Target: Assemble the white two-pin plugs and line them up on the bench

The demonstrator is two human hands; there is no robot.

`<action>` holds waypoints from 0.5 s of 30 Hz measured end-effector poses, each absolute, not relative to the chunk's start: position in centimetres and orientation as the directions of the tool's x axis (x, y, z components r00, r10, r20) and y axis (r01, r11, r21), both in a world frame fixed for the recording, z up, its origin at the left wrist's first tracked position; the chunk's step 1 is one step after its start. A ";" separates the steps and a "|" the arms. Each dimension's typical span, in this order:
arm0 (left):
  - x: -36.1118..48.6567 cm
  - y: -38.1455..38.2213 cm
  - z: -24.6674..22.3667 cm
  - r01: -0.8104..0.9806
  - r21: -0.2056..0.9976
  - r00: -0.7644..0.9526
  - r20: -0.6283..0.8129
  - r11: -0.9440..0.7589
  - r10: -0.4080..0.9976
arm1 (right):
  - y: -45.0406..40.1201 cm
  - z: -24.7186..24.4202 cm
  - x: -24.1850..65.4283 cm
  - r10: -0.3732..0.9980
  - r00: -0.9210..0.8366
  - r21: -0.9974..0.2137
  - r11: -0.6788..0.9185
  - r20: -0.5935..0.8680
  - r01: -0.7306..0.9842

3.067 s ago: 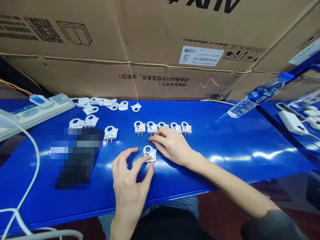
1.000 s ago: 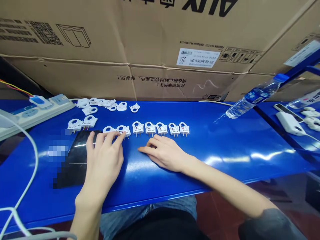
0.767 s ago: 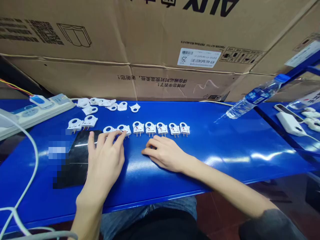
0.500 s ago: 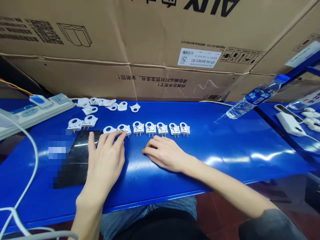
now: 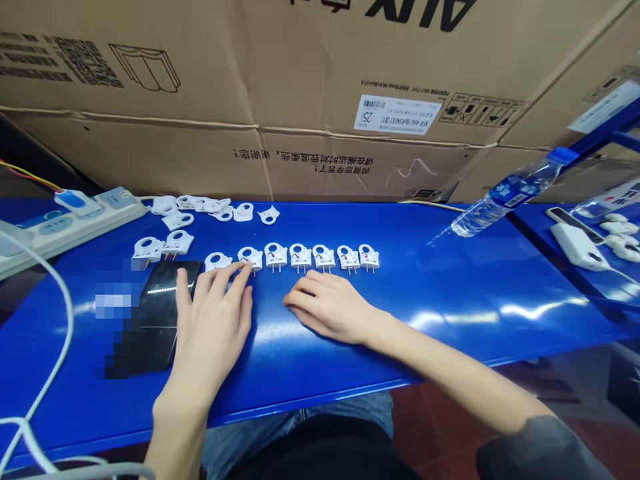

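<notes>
Several white plug pieces with ring tops and metal prongs stand in a row on the blue table (image 5: 450, 280). My left hand (image 5: 215, 313) has its fingers apart, its fingertips at the lower edge of one plug (image 5: 250, 257); another plug (image 5: 218, 261) sits just beyond its middle fingers. The thumb of that hand reaches over the edge of a black phone-like slab (image 5: 155, 333). My right hand (image 5: 325, 307) rests on the table below a plug (image 5: 324, 257), fingers curled inward; whether anything is inside them is hidden.
Two more plugs (image 5: 179, 241) stand at the left, with loose white pieces (image 5: 200, 203) behind. A power strip (image 5: 65, 227) with cables lies far left. A cardboard box (image 5: 300, 80) walls the back. At right are a water bottle (image 5: 510, 193) and a white adapter (image 5: 577, 248).
The plug at my left fingertips has shifted slightly right, away from its left neighbour. My left hand's fingers have moved slightly; my right hand is nearly still.
</notes>
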State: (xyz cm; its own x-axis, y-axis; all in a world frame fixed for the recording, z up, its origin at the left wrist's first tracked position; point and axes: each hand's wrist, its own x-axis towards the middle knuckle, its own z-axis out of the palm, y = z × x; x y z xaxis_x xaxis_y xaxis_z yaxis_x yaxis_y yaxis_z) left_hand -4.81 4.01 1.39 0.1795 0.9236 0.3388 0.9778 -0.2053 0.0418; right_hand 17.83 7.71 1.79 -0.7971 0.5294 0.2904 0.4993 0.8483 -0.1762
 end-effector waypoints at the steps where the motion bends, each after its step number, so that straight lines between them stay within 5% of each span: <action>1: -4.8 4.0 1.4 0.978 0.047 0.176 0.335 -0.202 0.926 | 7.7 1.8 17.8 0.530 -0.797 -0.176 0.848 0.290 0.500; 15: -4.1 2.8 1.5 0.975 0.215 -0.143 0.397 0.059 0.907 | 7.9 1.7 18.1 0.550 -0.748 -0.215 0.835 0.372 0.507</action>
